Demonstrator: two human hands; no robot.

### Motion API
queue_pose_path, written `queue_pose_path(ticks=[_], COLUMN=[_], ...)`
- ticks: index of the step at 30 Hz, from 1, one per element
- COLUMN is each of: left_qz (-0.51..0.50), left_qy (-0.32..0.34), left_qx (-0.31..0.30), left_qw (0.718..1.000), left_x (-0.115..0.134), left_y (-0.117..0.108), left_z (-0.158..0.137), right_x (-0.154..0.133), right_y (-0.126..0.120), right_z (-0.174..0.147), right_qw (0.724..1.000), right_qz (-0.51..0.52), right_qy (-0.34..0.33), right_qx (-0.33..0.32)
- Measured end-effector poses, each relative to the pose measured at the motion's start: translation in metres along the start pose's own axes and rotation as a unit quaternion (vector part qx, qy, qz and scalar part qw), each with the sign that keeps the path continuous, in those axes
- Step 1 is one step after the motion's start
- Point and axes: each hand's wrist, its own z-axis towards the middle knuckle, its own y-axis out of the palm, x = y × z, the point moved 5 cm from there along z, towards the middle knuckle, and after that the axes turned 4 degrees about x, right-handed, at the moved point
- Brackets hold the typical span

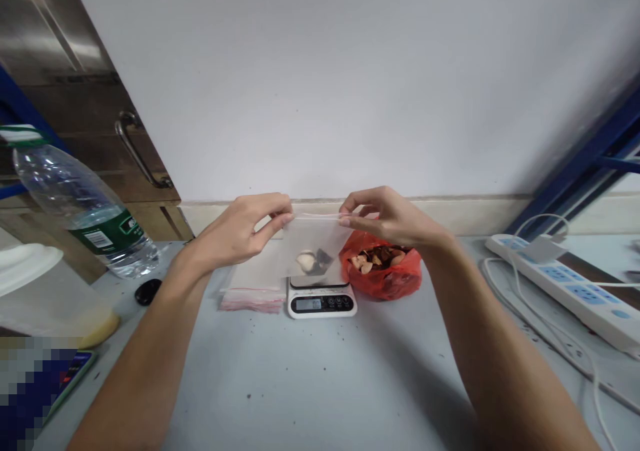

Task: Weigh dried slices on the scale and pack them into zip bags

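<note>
A small translucent zip bag hangs upright between my hands, with a pale piece and a dark piece showing at its bottom. My left hand pinches the top left corner. At the top right corner, the fingers of my right hand are closed on the same edge. Behind and below the bag stands a white digital kitchen scale, its display reading zero. Left of the scale lies a stack of flat zip bags. On its right sits an open red plastic bag holding brown and pale dried slices.
A clear water bottle, a lidded plastic tub and a black cap stand at left. A white power strip with cables lies at right. The white wall rises behind the table.
</note>
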Motion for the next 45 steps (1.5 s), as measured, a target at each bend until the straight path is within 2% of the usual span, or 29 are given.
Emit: queue_pose_path(ticks=[9, 13, 16, 18, 19, 21, 23, 25, 27, 28, 30, 31, 33, 34, 36, 40, 42, 44, 45], left_qz=[0.02, 0.062, 0.101, 0.118, 0.124, 0.123, 0.128, 0.116, 0.084, 0.061, 0.018, -0.001, -0.027, -0.038, -0.059, -0.093, -0.103, -0.113, -0.118], left_qy=[-0.014, -0.048, -0.028, 0.01, 0.029, 0.071, 0.099, 0.103, 0.094, 0.089, 0.076, 0.069, 0.045, 0.031, 0.004, -0.011, -0.011, -0.008, -0.006], left_qx=[-0.013, 0.058, 0.091, 0.097, 0.105, 0.132, 0.151, 0.177, 0.192, 0.185, 0.125, 0.078, -0.02, -0.062, -0.125, -0.189, -0.205, -0.221, -0.229], left_qw=[1.0, 0.995, 0.99, 0.988, 0.986, 0.981, 0.975, 0.972, 0.973, 0.977, 0.989, 0.995, 0.998, 0.997, 0.99, 0.977, 0.973, 0.969, 0.966], left_x=[-0.003, -0.006, 0.0, 0.012, 0.019, 0.037, 0.056, 0.069, 0.075, 0.075, 0.072, 0.069, 0.064, 0.062, 0.06, 0.067, 0.07, 0.072, 0.074], left_y=[0.0, -0.024, -0.031, -0.022, -0.015, 0.0, 0.015, 0.024, 0.031, 0.035, 0.048, 0.058, 0.08, 0.09, 0.108, 0.132, 0.138, 0.143, 0.145], left_z=[0.001, -0.003, -0.002, 0.003, 0.007, 0.013, 0.017, 0.02, 0.02, 0.02, 0.02, 0.021, 0.02, 0.019, 0.017, 0.015, 0.014, 0.013, 0.013], right_x=[0.026, 0.038, 0.02, -0.002, -0.011, -0.021, -0.02, -0.011, 0.001, 0.008, 0.018, 0.023, 0.039, 0.049, 0.073, 0.122, 0.13, 0.128, 0.124], right_y=[-0.016, -0.042, -0.052, -0.043, -0.034, -0.012, 0.002, 0.0, -0.018, -0.032, -0.067, -0.085, -0.113, -0.12, -0.117, -0.075, -0.055, -0.05, -0.052], right_z=[-0.004, -0.015, -0.021, -0.02, -0.018, -0.016, -0.015, -0.02, -0.033, -0.043, -0.067, -0.082, -0.112, -0.124, -0.14, -0.155, -0.159, -0.159, -0.157], right_qw=[0.998, 0.99, 0.992, 0.997, 0.999, 0.992, 0.982, 0.978, 0.982, 0.984, 0.983, 0.972, 0.928, 0.908, 0.897, 0.921, 0.938, 0.948, 0.95], right_qz=[-0.048, -0.087, -0.065, -0.046, -0.051, -0.082, -0.114, -0.13, -0.139, -0.142, -0.151, -0.162, -0.215, -0.25, -0.314, -0.337, -0.301, -0.255, -0.237], right_qy=[0.044, 0.089, 0.066, 0.024, 0.013, 0.021, 0.026, 0.037, 0.06, 0.075, 0.089, 0.098, 0.143, 0.166, 0.167, 0.181, 0.17, 0.179, 0.19], right_qx=[0.009, 0.067, 0.088, 0.05, 0.009, -0.094, -0.15, -0.158, -0.117, -0.075, 0.063, 0.14, 0.27, 0.293, 0.264, 0.076, -0.025, -0.067, -0.066])
